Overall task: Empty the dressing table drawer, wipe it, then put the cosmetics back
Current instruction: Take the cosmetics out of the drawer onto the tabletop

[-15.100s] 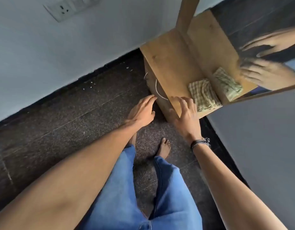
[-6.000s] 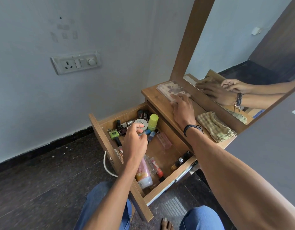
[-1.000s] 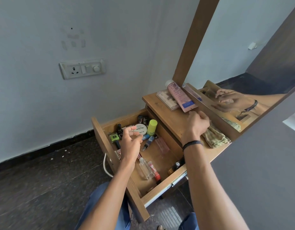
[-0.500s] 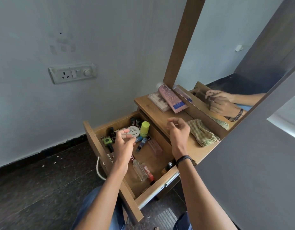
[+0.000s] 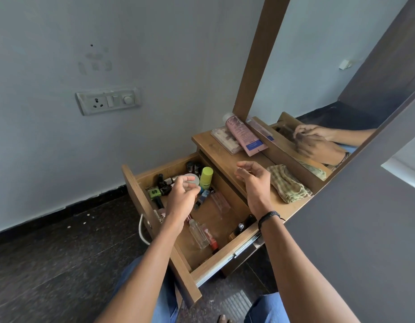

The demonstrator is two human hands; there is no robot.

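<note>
The wooden drawer (image 5: 141, 201) is pulled out, and cosmetics lie inside it. Among them are a yellow-green bottle (image 5: 206, 177), a white round tin (image 5: 192, 178), a clear bottle (image 5: 198, 234), a red lipstick (image 5: 213, 243) and several small dark bottles. My left hand (image 5: 182, 200) hovers over the drawer's left part with fingers loosely curled, and I see nothing in it. My right hand (image 5: 254, 183) hangs empty above the drawer's right edge, fingers apart. On the tabletop (image 5: 220, 157) a pink tube (image 5: 243, 136) rests on a make-up palette (image 5: 224, 139), with a checked cloth (image 5: 287, 185) to the right.
The mirror (image 5: 341, 78) in its wooden frame stands behind the tabletop and reflects my hands. A grey panel (image 5: 365, 229) closes off the right side. A switch plate (image 5: 108, 101) is on the wall, a white cable (image 5: 141, 231) hangs by the drawer front, and my knees are below.
My right hand has left the tabletop near the pink tube and come back over the drawer's right edge. My left hand stays hovering over the drawer.
</note>
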